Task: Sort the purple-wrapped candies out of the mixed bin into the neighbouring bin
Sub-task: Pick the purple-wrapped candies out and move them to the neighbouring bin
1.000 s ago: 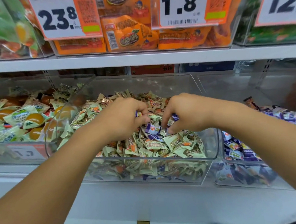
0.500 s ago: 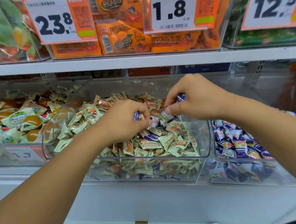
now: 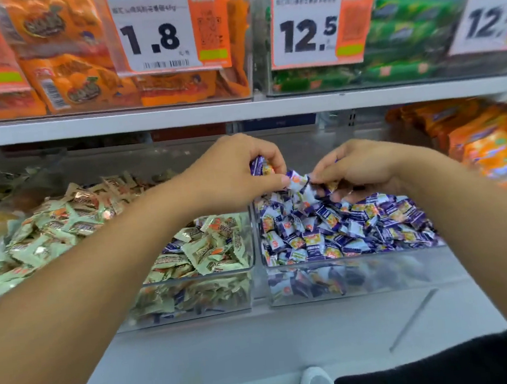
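Lower shelf (image 3: 291,336), pale grey, flat: carries a clear plastic bin of pale green wrapped candies (image 3: 194,293) and, just beside it on the right, a clear plastic bin of purple-wrapped candies (image 3: 347,278). Upper white shelf (image 3: 238,109): clear bins of orange packets (image 3: 96,83) and green packets (image 3: 403,53), fronted by orange-and-white price tags (image 3: 156,31).

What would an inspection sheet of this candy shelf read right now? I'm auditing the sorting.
Surface: white lower shelf carrying clear plastic bins.
Job's things: mixed bin of pale green wrapped candies with purple strays; neighbouring bin of purple-wrapped candies.
Clutter: nothing seen.
Grips: left hand and right hand each pinch purple candies above the purple bin.
Cables: nothing seen.
Surroundings: orange snack packets, green packets, price tags overhead.
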Tool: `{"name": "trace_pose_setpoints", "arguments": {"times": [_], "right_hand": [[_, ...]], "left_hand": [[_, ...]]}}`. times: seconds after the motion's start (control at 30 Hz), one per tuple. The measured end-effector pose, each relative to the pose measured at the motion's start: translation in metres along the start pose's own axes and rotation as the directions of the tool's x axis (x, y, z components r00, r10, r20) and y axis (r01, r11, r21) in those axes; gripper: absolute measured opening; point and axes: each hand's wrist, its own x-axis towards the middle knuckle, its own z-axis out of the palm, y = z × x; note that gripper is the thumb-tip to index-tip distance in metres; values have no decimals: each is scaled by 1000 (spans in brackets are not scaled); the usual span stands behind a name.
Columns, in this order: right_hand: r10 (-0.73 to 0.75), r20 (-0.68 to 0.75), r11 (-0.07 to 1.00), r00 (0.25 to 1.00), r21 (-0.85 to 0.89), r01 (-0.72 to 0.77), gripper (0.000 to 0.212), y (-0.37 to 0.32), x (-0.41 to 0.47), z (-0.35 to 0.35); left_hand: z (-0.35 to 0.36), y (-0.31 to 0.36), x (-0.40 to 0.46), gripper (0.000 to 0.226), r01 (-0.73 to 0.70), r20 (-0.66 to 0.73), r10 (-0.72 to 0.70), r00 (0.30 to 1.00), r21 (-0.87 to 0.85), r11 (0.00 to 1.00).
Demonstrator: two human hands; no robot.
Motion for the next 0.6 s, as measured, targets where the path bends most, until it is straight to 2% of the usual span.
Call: {"name": "trace_pose_setpoints", "arguments": {"times": [0.03,0.07,0.13,0.2,0.27,0.37,0.43,0.5,0.53,0.6], "right_hand": [[36,-18,999,999,40,-36,31,4,1,-3],[63,-42,994,997,96,-58,41,7,2,-5],[84,-101,979,991,195,-63,53,13,4,-11],[84,-128,968,988,244,-51,58,16,4,-16],[72,-129,970,989,238,-39,57,19,6,-20],[55,-164,991,985,132,-33,53,27,14,-25],[12,-188,1000,982,15,-9,50,28,16,-26],[-91,-203,987,975,-151,61,48,23,16,-22],[-175,-172,956,969,-264,126,47,19,14,-17],[-303,33,808,952,-520,275,53,14,13,2]], "left_hand": [[5,5,14,7,-17,54,14,998,56,998],[10,7,27,16,-28,103,17,995,109,994],[22,7,49,41,-29,176,-3,984,179,983],[35,4,63,63,13,236,-51,970,159,987],[47,2,70,78,37,287,-77,955,142,989],[54,0,73,94,29,292,-92,952,213,977],[51,1,70,94,30,277,-91,956,215,976],[43,0,64,75,-7,224,-52,973,255,967],[38,-1,58,63,-35,187,-22,982,298,954],[31,-6,43,44,-70,121,28,992,352,933]]}}
